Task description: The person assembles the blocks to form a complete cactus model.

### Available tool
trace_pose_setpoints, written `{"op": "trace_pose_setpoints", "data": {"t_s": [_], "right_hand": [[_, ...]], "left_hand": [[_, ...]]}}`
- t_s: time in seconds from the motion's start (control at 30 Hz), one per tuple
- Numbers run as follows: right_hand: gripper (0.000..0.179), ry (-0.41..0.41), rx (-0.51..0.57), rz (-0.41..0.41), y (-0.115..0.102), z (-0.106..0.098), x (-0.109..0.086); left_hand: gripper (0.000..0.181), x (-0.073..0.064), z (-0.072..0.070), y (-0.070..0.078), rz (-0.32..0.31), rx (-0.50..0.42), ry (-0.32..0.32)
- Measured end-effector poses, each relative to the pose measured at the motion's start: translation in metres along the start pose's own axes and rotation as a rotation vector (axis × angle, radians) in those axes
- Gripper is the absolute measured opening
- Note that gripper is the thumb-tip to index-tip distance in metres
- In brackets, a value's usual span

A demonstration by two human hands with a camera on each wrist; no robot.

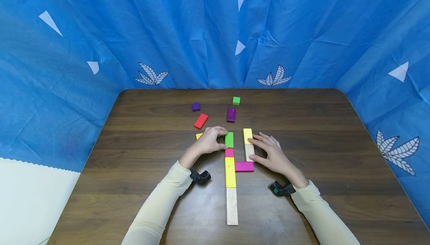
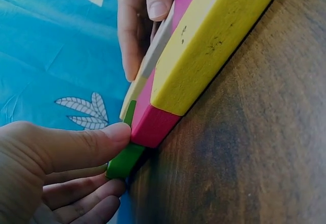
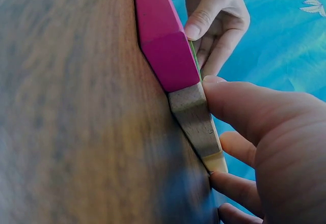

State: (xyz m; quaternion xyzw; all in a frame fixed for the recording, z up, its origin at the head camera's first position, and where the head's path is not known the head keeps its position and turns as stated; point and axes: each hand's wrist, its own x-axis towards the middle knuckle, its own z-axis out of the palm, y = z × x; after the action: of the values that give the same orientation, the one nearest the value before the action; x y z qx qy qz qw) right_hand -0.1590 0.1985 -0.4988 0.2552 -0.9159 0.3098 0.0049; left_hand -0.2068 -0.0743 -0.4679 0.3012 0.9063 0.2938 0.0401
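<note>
In the head view my left hand pinches a green block, thumb toward its near end and fingers toward its far end. This block meets a short pink block, followed by a long yellow block and a plain wooden block in one line. A magenta block juts right from the yellow one. Beyond its right end stand a pale wooden block and a light yellow block, end to end. My right hand touches these two from the right, fingers spread and fairly straight.
Farther back lie a red block, a small dark purple block, a purple block and a small green block. Another yellow block is partly hidden behind my left hand. A blue curtain surrounds the wooden table.
</note>
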Motion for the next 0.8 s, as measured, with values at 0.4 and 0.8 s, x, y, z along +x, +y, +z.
{"op": "trace_pose_setpoints", "data": {"t_s": [0.4,0.8], "right_hand": [[0.060,-0.006,-0.004,0.012,0.0006,0.0008,0.0003],[0.059,-0.003,-0.002,0.005,-0.0013,-0.0010,0.0001]], "left_hand": [[0.047,0.0015,0.0000,0.0011,-0.027,0.016,-0.047],[0.050,-0.0063,-0.0048,0.0096,-0.036,0.034,-0.032]]}}
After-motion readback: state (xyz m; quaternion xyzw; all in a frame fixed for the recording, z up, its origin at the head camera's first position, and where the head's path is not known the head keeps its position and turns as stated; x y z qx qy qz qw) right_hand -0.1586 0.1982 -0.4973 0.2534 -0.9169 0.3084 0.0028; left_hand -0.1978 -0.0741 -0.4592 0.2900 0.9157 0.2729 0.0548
